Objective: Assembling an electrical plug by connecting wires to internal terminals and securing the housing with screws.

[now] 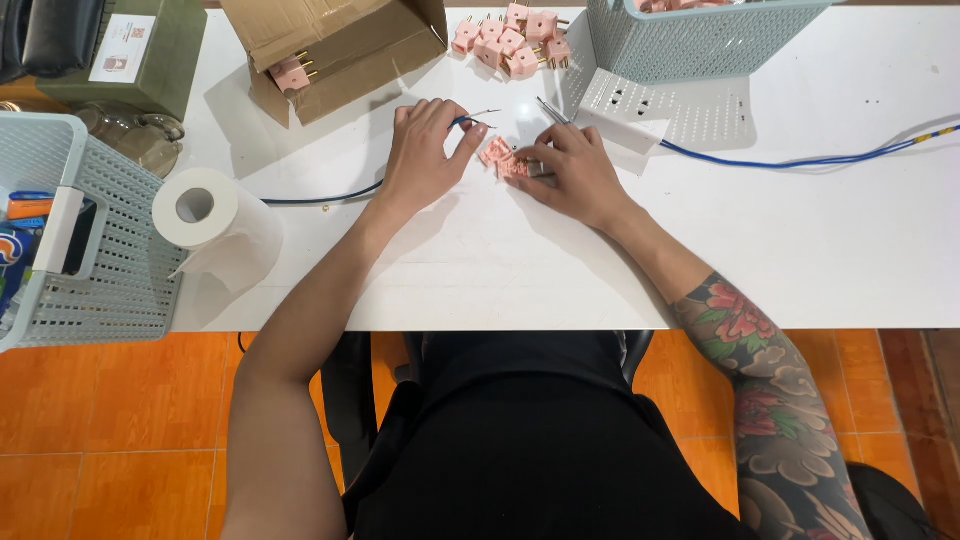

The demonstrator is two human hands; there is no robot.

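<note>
My left hand (425, 150) rests on the white table (820, 250) and pinches the stripped end of a dark blue cable (320, 197) between thumb and fingers. My right hand (572, 170) lies just to its right, fingers pressing an opened pink plug (498, 156) against the tabletop. A thin metal tool (552, 111), perhaps a screwdriver, sticks out from under the right hand's fingers. The two hands are a few centimetres apart.
A pile of pink plugs (512, 40) lies at the back, between a cardboard box (330, 50) holding more plugs and a grey perforated basket (700, 40). A toilet paper roll (205, 215) and another basket (90, 240) sit left. A blue cable (800, 160) runs right.
</note>
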